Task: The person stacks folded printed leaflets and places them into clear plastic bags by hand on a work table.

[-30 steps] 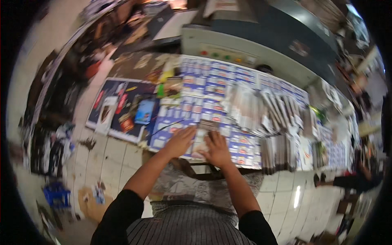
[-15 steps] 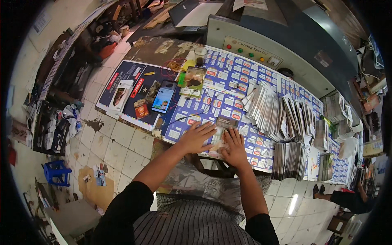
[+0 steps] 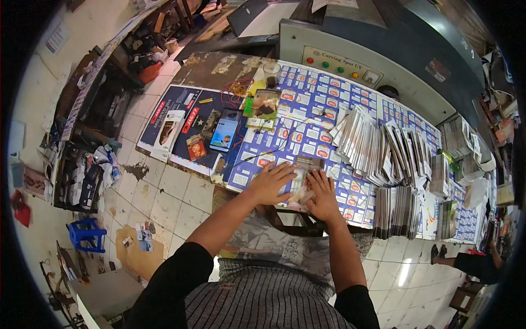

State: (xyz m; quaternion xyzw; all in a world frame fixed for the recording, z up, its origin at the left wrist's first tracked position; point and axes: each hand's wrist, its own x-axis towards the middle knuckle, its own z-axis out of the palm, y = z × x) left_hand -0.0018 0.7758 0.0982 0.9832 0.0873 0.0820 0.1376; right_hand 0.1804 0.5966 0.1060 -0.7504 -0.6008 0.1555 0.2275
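My left hand lies flat with its fingers stretched out over the left side of a small printed piece, dark at its far end and paler nearer me. On its right side my right hand rests palm down, fingers extended forward. Pale, see-through wrapping seems to show beside my right thumb; its exact form is blurred. Both hands press on the table covering of blue printed sheets. Much of the printed piece is hidden under the fingers.
Fanned stacks of printed cards and an upright bundle stand to the right. Leftward lie a phone, a red-brown pack and a thin cable. A glass stands farther back, before a grey machine.
The whole view has shifted slightly, so the scene sits a little farther right. Both hands stay over the printed piece in nearly the same pose.
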